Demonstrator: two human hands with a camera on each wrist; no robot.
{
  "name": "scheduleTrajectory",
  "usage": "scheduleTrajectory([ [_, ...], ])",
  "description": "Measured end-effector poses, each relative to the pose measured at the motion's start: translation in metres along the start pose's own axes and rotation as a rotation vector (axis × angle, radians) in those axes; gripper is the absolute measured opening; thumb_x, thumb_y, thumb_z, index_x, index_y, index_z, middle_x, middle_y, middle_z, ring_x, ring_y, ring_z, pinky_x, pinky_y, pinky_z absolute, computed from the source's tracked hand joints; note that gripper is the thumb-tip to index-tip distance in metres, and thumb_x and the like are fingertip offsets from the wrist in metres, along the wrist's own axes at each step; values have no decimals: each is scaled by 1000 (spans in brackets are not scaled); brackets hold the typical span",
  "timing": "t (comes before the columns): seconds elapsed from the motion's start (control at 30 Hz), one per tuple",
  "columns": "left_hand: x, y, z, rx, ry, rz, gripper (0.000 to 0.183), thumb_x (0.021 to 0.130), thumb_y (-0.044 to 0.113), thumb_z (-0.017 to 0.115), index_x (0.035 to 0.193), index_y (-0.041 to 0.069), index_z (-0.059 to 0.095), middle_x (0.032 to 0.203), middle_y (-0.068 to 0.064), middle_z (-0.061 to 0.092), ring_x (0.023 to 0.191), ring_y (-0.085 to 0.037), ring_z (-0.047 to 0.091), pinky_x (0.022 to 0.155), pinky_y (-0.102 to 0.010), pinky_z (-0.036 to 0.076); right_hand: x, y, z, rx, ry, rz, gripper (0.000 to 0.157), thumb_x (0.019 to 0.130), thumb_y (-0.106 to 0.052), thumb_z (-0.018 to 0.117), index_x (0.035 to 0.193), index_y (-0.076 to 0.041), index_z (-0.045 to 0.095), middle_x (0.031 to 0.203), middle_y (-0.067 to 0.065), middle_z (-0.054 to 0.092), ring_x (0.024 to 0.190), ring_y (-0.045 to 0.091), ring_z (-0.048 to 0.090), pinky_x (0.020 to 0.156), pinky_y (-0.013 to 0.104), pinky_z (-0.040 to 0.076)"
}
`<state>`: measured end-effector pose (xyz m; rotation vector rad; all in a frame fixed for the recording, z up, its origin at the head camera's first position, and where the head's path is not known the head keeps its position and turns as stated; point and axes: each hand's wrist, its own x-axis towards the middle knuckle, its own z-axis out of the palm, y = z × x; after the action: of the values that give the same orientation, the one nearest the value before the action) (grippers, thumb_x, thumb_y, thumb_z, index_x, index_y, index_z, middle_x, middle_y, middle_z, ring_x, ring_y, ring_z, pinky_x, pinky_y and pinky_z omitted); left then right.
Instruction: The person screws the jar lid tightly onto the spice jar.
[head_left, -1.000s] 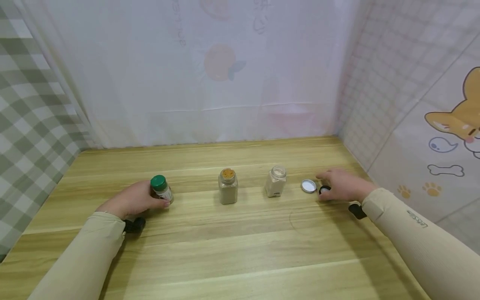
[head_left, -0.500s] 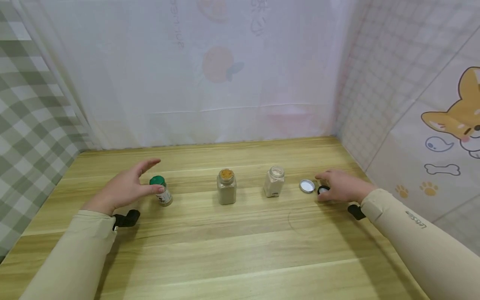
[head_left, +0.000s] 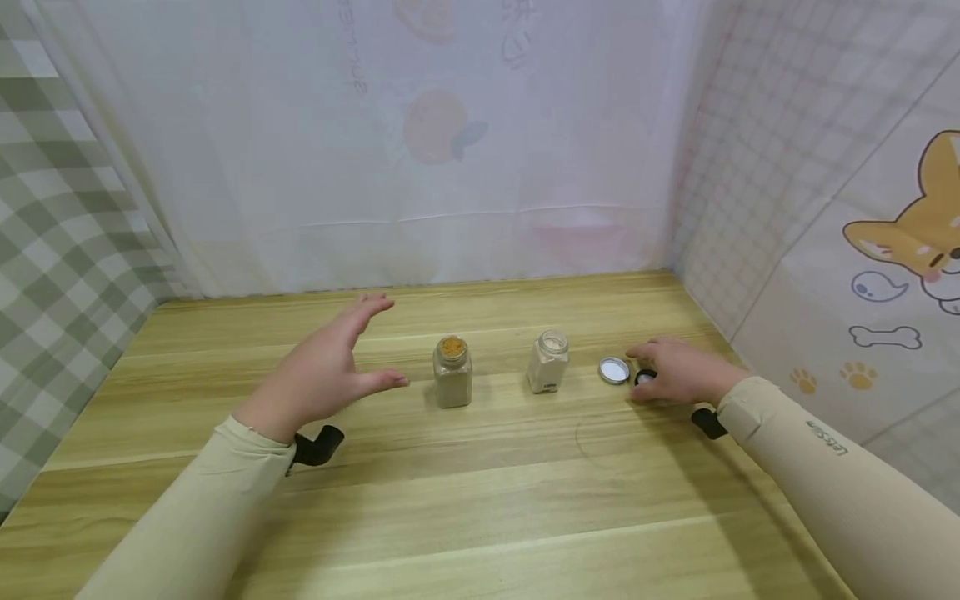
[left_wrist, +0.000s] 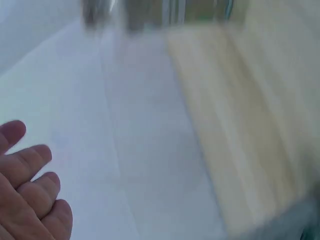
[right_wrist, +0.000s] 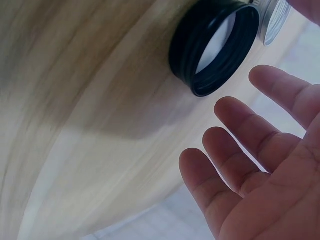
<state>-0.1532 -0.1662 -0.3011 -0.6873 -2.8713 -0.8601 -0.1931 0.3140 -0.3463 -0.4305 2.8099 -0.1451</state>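
Note:
My left hand [head_left: 318, 375] is held over the table with thumb and fingers spread apart and nothing between them. Just to its right stands an uncapped square glass jar [head_left: 453, 382], with orange-brown powder at its mouth. The green-capped jar seen earlier is hidden behind the left hand. On the right, my right hand [head_left: 682, 371] hovers around a black ring-shaped lid [right_wrist: 215, 47], its fingers loosely extended beside it. In the right wrist view the fingertips [right_wrist: 232, 110] stand apart from that lid. A silver lid [head_left: 614, 371] lies next to it, its inside facing up.
A second uncapped jar [head_left: 549, 362], filled with pale powder, stands between the powder jar and the lids. White sheeting [head_left: 337, 183] rises behind the wooden table [head_left: 465, 500]. A printed wall panel [head_left: 795, 275] borders the right side, checked cloth [head_left: 67, 250] the left.
My left hand has let go of the green-capped jar, opened its fingers and moved right toward the orange-brown powder jar. The right hand has stayed by the black lid.

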Motion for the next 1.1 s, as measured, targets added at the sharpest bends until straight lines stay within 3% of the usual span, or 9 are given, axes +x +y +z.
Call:
scheduleTrajectory([
  [0.1, 5, 7, 16, -13, -37, 3, 96, 70, 67, 65, 145, 24, 24, 152, 4, 23, 141, -21, 20, 107, -46, 31, 1, 0, 1, -10, 13, -8, 76, 77, -51, 68, 135, -7, 47, 133, 26, 45, 119, 45, 44, 92, 56, 39],
  [0.3, 14, 8, 45, -19, -115, -61, 103, 66, 73, 62, 146, 22, 22, 154, 0, 19, 143, -24, 14, 109, -47, 29, 3, -1, 4, -16, 25, -33, 76, 77, -53, 68, 135, -7, 47, 129, 24, 49, 115, 43, 47, 91, 54, 41],
  [0.57, 28, 3, 73, -14, -195, -121, 105, 65, 74, 63, 144, 17, 25, 151, -9, 28, 138, -31, 26, 107, -49, 31, 5, -4, 4, -13, 50, -46, 72, 79, -48, 68, 134, -5, 48, 131, 29, 47, 118, 48, 44, 93, 58, 38],
  [0.7, 32, 3, 81, -28, -214, -157, 96, 70, 63, 69, 144, 19, 25, 149, -9, 31, 138, -32, 25, 107, -51, 29, 6, -5, 5, -17, 50, -42, 72, 79, -49, 67, 134, -6, 48, 131, 30, 45, 119, 48, 43, 94, 58, 38],
  [0.77, 33, 3, 84, -37, -221, -174, 94, 71, 58, 71, 144, 20, 25, 147, -8, 36, 136, -32, 31, 105, -50, 33, 7, -5, 6, -19, 49, -41, 72, 79, -50, 67, 134, -6, 48, 131, 30, 46, 118, 48, 44, 93, 57, 39],
  [0.93, 35, 2, 87, -61, -245, -210, 95, 72, 58, 70, 146, 20, 23, 143, -8, 42, 127, -29, 44, 101, -47, 38, 9, -5, 7, -24, 62, -46, 71, 79, -47, 69, 133, -5, 49, 127, 26, 50, 114, 44, 48, 91, 55, 41],
  [1.1, 37, -1, 91, -99, -261, -239, 91, 73, 57, 69, 145, 23, 25, 140, -3, 45, 127, -26, 44, 102, -46, 37, 12, -6, 9, -38, 74, -59, 70, 78, -47, 69, 131, -5, 51, 123, 23, 53, 111, 41, 51, 88, 53, 42],
])
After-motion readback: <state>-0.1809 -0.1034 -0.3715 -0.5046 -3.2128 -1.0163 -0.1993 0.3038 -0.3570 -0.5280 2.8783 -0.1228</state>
